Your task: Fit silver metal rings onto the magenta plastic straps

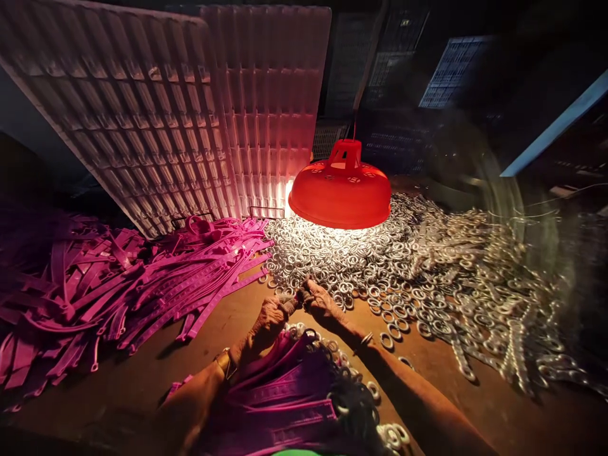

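Note:
My left hand [278, 310] and my right hand [319, 300] meet at the near edge of a big pile of silvery rings [342, 253]. Both have bent fingers with wrappings on some fingertips. They pinch together at one spot; whatever lies between them is too small and dark to name. Just below my hands, magenta strips [285, 392] are heaped near my body, with more rings along their right side. Another heap of magenta strips [190, 278] spreads over the brown table [228, 323] on the left.
A lit red lamp [339, 193] hangs low over the rings, beyond my hands. Two ribbed translucent panels [156, 114] stand upright at the back left. Silvery linked pieces [513, 316] lie at the right. A green edge [297, 453] shows at the bottom.

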The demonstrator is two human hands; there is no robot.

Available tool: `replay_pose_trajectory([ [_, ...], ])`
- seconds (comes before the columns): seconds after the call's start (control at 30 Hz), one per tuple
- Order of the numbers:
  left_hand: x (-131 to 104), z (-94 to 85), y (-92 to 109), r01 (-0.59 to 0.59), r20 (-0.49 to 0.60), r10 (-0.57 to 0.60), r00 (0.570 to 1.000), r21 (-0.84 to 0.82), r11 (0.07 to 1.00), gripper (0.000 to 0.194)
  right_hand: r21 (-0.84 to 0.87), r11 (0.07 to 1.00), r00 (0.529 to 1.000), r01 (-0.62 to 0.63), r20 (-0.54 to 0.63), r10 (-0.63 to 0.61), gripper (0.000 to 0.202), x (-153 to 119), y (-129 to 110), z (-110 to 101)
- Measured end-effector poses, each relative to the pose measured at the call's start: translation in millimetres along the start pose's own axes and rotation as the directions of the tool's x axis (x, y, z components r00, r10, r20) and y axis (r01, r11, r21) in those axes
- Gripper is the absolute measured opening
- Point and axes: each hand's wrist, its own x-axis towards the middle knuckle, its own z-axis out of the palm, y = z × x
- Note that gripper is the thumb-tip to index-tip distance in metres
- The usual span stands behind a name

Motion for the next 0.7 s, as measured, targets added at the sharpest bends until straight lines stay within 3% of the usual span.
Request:
replay_pose_trajectory([
  [0.07, 0.1, 1.8, 4.6, 0.019, -0.045, -0.018, 0.999, 0.023, 1.0, 0.029, 0.005, 1.0, 1.0, 0.009, -0.018, -0.009, 0.02, 2.5, -7.0, -3.7],
  [0.17, -1.7, 3.7, 25.0, 0.148, -0.055, -0.146, 0.988, 0.048, 0.988, 0.031, -0.042, 0.991, 0.992, 0.126, -0.008, -0.126, 0.022, 1.1, -22.0, -12.1],
  [0.27, -7.8, 4.8, 58.7, 0.222, 0.045, -0.224, 0.973, 0.055, 0.974, 0.036, -0.087, 0.98, 0.98, 0.181, 0.093, -0.173, 0.021, -14.9, -41.4, -22.2],
  [0.4, -27.7, 7.4, 93.0, 0.221, 0.183, -0.245, 0.952, 0.14, 0.965, 0.036, -0.168, 0.976, 0.975, 0.141, 0.194, -0.108, 0.025, -62.4, -68.4, -31.2],
  [0.57, -65.1, 11.4, 81.8, 0.229, 0.385, -0.269, 0.883, 0.147, 0.962, 0.033, -0.377, 0.909, 0.974, 0.177, 0.201, -0.106, 0.018, -124.1, -89.5, -27.9],
  [0.7, -92.9, 18.0, 65.4, 0.264, 0.477, -0.297, 0.827, 0.137, 0.955, 0.033, -0.312, 0.947, 0.981, 0.073, 0.193, -0.013, 0.017, -152.3, -83.8, -21.1],
])
